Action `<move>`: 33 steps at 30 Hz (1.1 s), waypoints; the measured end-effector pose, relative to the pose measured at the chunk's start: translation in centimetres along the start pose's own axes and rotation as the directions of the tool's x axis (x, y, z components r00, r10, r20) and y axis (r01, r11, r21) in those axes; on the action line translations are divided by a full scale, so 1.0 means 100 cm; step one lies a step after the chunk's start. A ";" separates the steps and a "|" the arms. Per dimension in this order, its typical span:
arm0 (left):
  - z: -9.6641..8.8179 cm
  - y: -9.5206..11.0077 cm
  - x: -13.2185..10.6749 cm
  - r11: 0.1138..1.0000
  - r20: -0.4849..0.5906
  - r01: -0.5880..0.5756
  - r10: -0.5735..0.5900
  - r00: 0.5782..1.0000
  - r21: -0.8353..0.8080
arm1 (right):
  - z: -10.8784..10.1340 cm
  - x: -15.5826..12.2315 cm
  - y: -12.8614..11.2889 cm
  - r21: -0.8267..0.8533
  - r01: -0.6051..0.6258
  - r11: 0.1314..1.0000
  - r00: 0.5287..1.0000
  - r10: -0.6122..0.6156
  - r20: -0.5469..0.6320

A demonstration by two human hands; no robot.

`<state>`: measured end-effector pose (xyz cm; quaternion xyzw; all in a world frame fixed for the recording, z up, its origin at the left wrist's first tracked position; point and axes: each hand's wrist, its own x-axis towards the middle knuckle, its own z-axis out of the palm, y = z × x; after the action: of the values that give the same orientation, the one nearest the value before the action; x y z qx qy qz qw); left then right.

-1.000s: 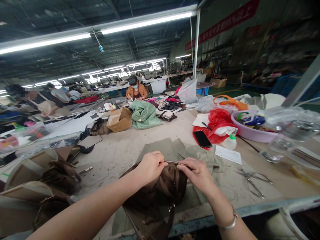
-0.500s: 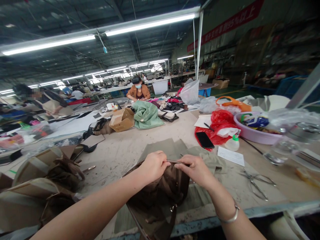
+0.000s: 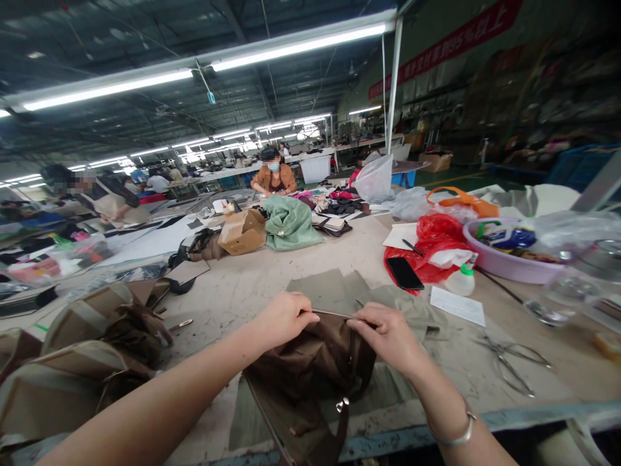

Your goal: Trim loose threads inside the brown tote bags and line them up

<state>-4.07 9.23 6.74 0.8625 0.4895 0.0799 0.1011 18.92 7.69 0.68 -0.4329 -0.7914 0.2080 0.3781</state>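
Observation:
A brown fabric bag (image 3: pixel 310 369) lies at the table's front edge, its lower part hanging toward me. My left hand (image 3: pixel 286 317) pinches the bag's top edge between thumb and fingers. A short way to the right, my right hand (image 3: pixel 381 327) grips the same edge, with a thin dark tip sticking up behind its fingers. Between the hands the edge is stretched nearly straight. A small metal fitting (image 3: pixel 342 405) shows on a strap at the bag's front. Under the bag lie flat grey-green sheets (image 3: pixel 325 288).
Several brown bag pieces (image 3: pixel 82 369) stand at left. Scissors (image 3: pixel 517 362), a paper slip (image 3: pixel 457 305), a phone (image 3: pixel 404 274), a small bottle (image 3: pixel 460 279) and a lilac basin (image 3: pixel 514 268) lie at right. Farther back are a green cloth bundle (image 3: pixel 291 223), a cardboard box (image 3: pixel 242 232) and a co-worker (image 3: pixel 274 176).
My hands have moved a little apart along the bag's edge, the left one to the left. More of the edge and brown fabric shows between them. The view has shifted slightly.

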 end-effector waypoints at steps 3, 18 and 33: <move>0.004 0.001 0.000 1.000 -0.027 0.021 -0.021 0.999 -0.004 | 0.001 -0.003 -0.002 -0.005 -0.007 1.000 1.000 0.007 -0.004; 0.016 0.003 0.001 0.998 -0.122 0.018 -0.010 0.993 0.062 | -0.002 -0.012 -0.006 -0.183 -0.058 0.981 0.995 0.073 0.074; 0.017 0.004 0.003 0.995 -0.159 0.091 -0.083 0.984 0.049 | 0.013 0.025 -0.014 -0.467 0.087 0.880 0.993 -0.037 0.116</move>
<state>-3.21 9.16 5.20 0.8338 0.5351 0.1294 0.0413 16.35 9.01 1.79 -0.4748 -0.8502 0.0196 0.2266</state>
